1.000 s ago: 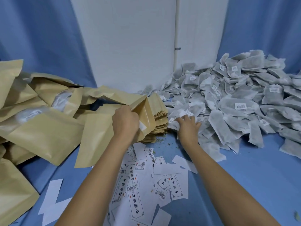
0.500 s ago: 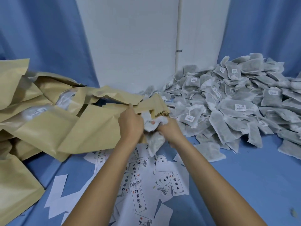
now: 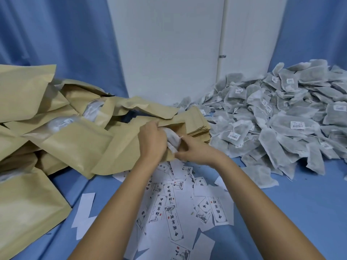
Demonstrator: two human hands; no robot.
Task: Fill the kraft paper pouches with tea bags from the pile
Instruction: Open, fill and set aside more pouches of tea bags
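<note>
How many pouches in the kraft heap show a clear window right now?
2: one pouch window mid-heap, another just left and nearer. A pale patch at the left edge might be a third; others may be hidden.

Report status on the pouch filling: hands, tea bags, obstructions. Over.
Left hand grips open pouch. Right hand holds tea bags at its mouth. Loose labels below, not in the way.

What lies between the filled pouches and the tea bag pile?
Head view: stacked flat pouches, plus the left hand gripping one pouch, right hand gripping tea bags.
</note>
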